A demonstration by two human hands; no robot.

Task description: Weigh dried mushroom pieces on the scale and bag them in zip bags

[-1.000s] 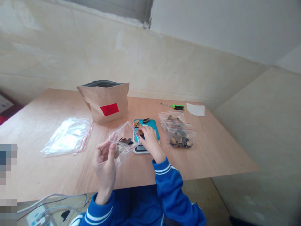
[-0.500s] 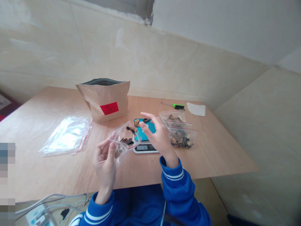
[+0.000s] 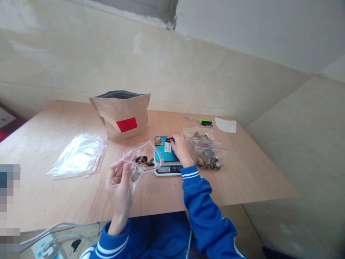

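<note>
My left hand (image 3: 120, 181) grips a clear zip bag (image 3: 132, 154) by its near side, with the bag's mouth facing right. Brown and black dried slices (image 3: 145, 161) lie inside it. Over the blue top (image 3: 164, 155) of a white digital kitchen scale (image 3: 157, 172), my right hand (image 3: 181, 147) has its fingertips closed on a dark dried slice (image 3: 169, 140). Lighter dried pieces (image 3: 159, 141) rest at the far left corner of that blue surface, near a small white label (image 3: 167, 147). The scale's display is too blurred to read.
A brown stand-up pouch (image 3: 107, 111) with a red label stands open behind. Flat clear bags (image 3: 78, 154) lie left. Right of the scale are filled zip bags (image 3: 210, 162), with a green-black screwdriver (image 3: 205, 122) and white paper (image 3: 225, 125) beyond. Cables (image 3: 64, 225) run below the table's front edge.
My right hand has moved from beside the bag's mouth down to the scale top, its fingers closing. A piece at the bag's mouth has dropped in among the others.
</note>
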